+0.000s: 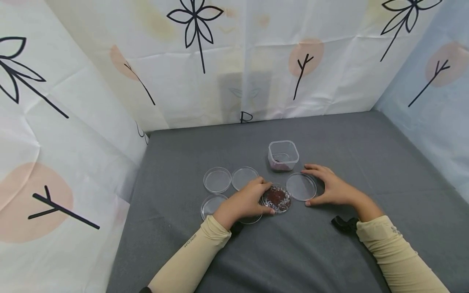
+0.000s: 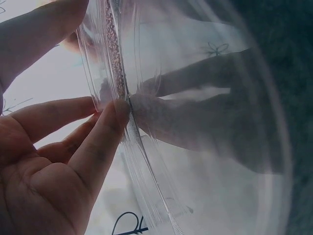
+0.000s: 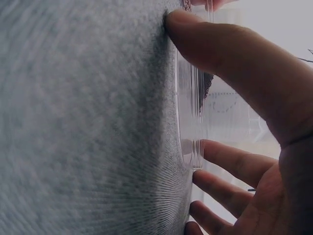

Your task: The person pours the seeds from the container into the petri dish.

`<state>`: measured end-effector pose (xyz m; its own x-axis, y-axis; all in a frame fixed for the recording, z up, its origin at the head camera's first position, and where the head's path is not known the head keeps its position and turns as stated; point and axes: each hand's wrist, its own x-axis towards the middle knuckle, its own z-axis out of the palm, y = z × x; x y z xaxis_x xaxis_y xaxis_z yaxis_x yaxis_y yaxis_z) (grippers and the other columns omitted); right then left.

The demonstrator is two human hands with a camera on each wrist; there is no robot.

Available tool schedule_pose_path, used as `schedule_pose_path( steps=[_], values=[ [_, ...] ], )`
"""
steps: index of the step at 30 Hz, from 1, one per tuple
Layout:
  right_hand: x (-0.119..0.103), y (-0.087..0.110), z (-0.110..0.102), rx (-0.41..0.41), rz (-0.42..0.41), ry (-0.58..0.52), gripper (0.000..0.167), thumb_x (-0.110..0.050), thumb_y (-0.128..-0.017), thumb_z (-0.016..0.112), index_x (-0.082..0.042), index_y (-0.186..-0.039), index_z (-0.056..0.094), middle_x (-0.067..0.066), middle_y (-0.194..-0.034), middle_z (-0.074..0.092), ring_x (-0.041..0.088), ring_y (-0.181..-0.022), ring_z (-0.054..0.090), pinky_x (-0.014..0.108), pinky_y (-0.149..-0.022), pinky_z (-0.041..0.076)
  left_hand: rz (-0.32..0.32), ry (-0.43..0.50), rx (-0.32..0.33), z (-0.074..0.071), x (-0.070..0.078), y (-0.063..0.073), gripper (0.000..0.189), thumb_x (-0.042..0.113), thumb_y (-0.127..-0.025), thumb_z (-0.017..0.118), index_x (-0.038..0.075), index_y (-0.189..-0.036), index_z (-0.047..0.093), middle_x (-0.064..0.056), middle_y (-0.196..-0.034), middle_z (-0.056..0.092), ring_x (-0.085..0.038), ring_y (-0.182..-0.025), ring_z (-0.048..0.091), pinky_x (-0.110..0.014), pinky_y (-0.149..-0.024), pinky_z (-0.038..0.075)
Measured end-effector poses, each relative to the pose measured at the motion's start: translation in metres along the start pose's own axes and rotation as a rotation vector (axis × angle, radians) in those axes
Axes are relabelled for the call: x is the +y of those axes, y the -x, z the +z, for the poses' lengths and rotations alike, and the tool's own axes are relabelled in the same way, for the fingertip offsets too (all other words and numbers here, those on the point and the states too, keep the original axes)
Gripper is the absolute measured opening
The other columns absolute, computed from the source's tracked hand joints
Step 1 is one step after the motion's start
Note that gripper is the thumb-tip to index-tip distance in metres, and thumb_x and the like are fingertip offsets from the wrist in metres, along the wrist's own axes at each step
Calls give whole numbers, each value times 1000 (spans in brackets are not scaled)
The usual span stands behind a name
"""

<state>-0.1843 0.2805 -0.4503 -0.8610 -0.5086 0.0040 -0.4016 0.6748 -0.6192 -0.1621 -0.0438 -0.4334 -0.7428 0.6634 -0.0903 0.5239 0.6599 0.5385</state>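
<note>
My left hand (image 1: 246,200) grips the left side of a round clear petri dish (image 1: 277,198) holding brown grains and white bits, thumb at the near edge and fingers at the far edge. In the left wrist view, the fingers pinch clear rims beside a band of grains (image 2: 115,54). To the right, a clear petri dish (image 1: 301,187) with no visible contents lies on the cloth. My right hand (image 1: 332,189) spans that dish, thumb at the near rim and fingers at the far rim. The right wrist view shows the index finger (image 3: 234,157) against its rim.
More clear dishes lie left: two behind (image 1: 217,180) (image 1: 244,173), one in front (image 1: 212,204), another partly under the left arm (image 1: 252,220). A clear square tub (image 1: 283,151) with some reddish-brown contents stands behind. Printed curtains (image 1: 256,93) border the grey cloth (image 1: 183,154).
</note>
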Motion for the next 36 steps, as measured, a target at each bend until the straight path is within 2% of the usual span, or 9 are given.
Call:
schedule_pose_path(
  steps=[20, 33, 36],
  values=[
    [-3, 0, 0, 6, 17, 11, 87, -37, -72, 99, -7, -144, 60, 23, -163, 40, 53, -150, 30, 76, -111, 32, -2, -2, 0, -1, 2, 1, 80, 35, -91, 87, 0, -154, 53, -13, -139, 58, -24, -128, 59, -35, -112, 51],
    [-4, 1, -5, 61, 12, -65, 88, -29, -70, 101, -2, -142, 60, 25, -160, 43, 50, -149, 37, 73, -113, 33, -9, 25, -9, 0, 1, 0, 81, 34, -91, 87, -1, -155, 51, -14, -141, 57, -25, -130, 58, -36, -113, 50],
    [-5, 1, -5, 72, 12, -70, 86, -30, -70, 101, -3, -142, 60, 23, -160, 43, 48, -149, 38, 69, -114, 34, -8, 18, -8, 0, 1, 0, 82, 35, -91, 87, -2, -155, 51, -14, -140, 57, -25, -130, 58, -35, -113, 50]
  ],
)
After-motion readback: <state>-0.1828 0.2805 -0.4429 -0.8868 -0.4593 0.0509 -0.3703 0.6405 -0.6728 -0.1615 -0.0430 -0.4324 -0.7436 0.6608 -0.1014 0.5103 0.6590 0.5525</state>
